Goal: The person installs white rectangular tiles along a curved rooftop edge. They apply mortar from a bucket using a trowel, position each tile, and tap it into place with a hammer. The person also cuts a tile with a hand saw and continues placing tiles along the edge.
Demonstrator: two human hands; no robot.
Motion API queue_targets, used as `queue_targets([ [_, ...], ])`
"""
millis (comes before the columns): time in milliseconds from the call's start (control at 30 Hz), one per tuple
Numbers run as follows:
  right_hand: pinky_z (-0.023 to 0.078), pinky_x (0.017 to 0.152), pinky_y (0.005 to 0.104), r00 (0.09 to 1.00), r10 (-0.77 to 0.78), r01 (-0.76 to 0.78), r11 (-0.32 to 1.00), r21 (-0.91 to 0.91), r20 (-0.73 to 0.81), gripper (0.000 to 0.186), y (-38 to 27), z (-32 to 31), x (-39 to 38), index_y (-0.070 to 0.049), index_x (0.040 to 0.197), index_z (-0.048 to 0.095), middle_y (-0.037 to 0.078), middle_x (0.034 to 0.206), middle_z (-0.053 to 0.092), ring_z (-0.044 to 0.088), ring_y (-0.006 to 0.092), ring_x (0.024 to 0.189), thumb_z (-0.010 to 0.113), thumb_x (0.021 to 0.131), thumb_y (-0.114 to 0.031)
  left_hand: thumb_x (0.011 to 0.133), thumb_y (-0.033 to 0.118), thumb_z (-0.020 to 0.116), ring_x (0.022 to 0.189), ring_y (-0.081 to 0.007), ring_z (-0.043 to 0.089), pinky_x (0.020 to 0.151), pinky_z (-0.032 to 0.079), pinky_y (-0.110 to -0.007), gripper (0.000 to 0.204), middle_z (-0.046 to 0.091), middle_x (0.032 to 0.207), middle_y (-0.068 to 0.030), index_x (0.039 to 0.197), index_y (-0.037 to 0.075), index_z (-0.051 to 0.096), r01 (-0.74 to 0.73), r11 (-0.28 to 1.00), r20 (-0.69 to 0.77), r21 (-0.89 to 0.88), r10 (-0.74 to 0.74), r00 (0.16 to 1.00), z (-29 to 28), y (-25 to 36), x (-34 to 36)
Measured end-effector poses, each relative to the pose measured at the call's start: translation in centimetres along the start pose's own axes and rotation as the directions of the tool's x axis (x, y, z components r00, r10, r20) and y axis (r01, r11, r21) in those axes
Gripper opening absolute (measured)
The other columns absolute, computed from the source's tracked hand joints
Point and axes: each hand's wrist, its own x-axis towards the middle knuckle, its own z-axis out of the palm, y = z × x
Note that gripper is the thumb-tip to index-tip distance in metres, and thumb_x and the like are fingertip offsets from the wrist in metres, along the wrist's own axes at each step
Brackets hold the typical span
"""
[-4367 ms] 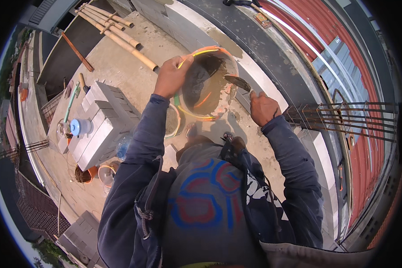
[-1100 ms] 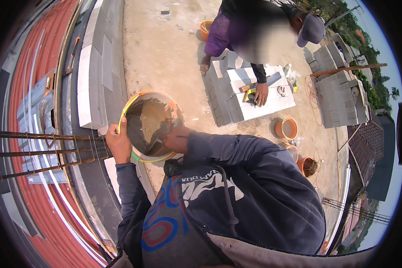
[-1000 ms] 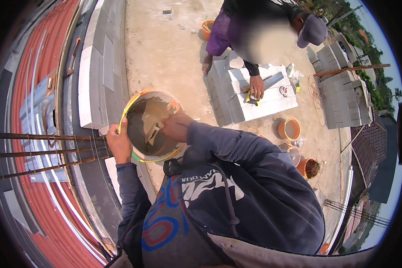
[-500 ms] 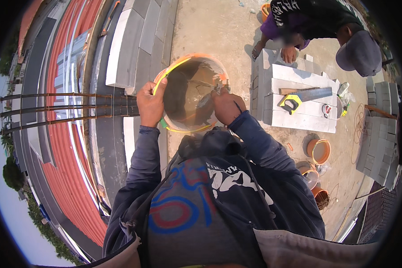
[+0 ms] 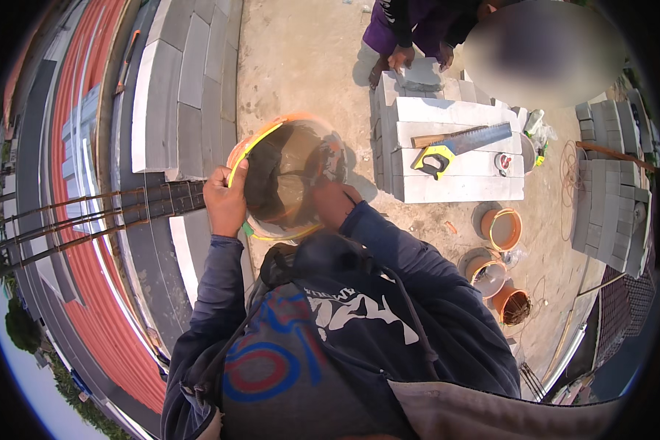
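Note:
An orange bucket [image 5: 231, 157] with a yellow strip along its rim stands tilted in front of me, wet grey mortar [image 5: 268, 183] lining its inside. On the left, my left hand [image 5: 226, 202] is closed round the rim, thumb over the edge. My right hand [image 5: 334, 204] reaches in over the bucket's near right side, its fingers curled and partly smeared by motion. What it holds, if anything, I cannot make out. Grey mortar smears show on the inner wall beyond it.
Right of the bucket, a stack of pale blocks [image 5: 455, 183] bears a yellow-handled handsaw [image 5: 438, 161] and a tape roll [image 5: 503, 164]. Behind it, a co-worker's hands [image 5: 402, 59] touch a block. Orange buckets [image 5: 503, 229] stand at right. A block wall [image 5: 154, 110] and rebar [image 5: 88, 209] lie left.
The view has shifted, so the bucket and block stack appear further left. My right hand has moved down and inward along the bucket's near right side. The co-worker now has both hands by a block.

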Motion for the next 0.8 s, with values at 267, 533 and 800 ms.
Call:
queue_targets([
  [267,0.061,0.08,0.0441,0.986,0.126,-0.149,0.958,-0.245,-0.106,0.024,1.1,3.5,1.2,-0.005,0.107,0.073,0.019,0.094,0.075,0.075,0.0336,0.093,0.066,0.085,-0.01,0.098,0.026,0.08,0.062,-0.0056,0.034,0.055,0.03,-0.028,0.048,0.043,0.064,0.0074,0.066,0.008,0.05,0.009,1.0,0.036,-0.007,-0.009,0.999,0.7,-0.8,-0.7],
  [533,0.06,0.087,0.0469,0.988,0.145,-0.152,0.97,0.188,0.05,0.021,-1.4,-2.0,-1.4,-0.004,0.105,0.073,0.023,0.097,0.075,0.074,0.0378,0.099,0.065,0.087,-0.013,0.1,0.031,0.079,0.064,-0.005,0.034,0.056,0.028,-0.026,0.05,0.042,0.067,0.0076,0.067,0.01,0.047,-0.009,0.998,0.06,-0.056,0.013,0.998,0.2,-1.4,-0.6],
  [800,0.058,0.078,0.0459,0.949,0.316,-0.294,0.883,0.366,-0.002,0.043,3.9,-2.1,-8.1,-0.002,0.125,0.061,0.023,0.1,0.073,0.074,0.0339,0.097,0.065,0.1,-0.037,0.1,0.032,0.079,0.067,-0.0042,0.036,0.059,0.029,-0.024,0.048,0.045,0.071,0.0081,0.069,0.015,0.046,0.111,0.982,0.16,-0.15,-0.087,0.983,2.1,0.7,-1.4],
])
